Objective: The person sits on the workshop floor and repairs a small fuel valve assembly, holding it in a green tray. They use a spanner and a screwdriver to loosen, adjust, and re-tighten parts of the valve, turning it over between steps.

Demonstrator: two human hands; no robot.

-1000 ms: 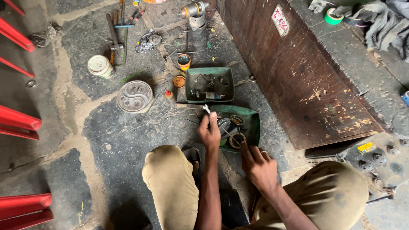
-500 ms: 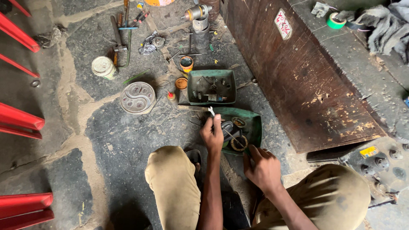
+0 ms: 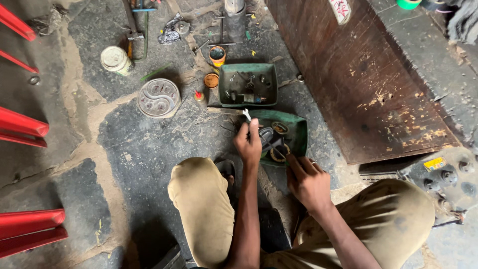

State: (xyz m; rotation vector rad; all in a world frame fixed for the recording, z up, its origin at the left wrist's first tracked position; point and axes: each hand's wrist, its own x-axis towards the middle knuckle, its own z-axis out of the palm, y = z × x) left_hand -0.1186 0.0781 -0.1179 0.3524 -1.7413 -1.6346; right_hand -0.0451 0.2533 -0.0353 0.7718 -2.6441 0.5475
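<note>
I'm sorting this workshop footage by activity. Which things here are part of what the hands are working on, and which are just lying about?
In hand:
- left hand holding a small pale-tipped tool
- right hand at the near green tray
- metal rings in that tray

Lying about:
- far green tray
- round metal disc
- pale tin
- orange-rimmed tin

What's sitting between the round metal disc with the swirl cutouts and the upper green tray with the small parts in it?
In the head view, a small bottle with a red cap and an orange-rimmed lid lie on the floor between the round metal disc and the upper green tray.
</note>
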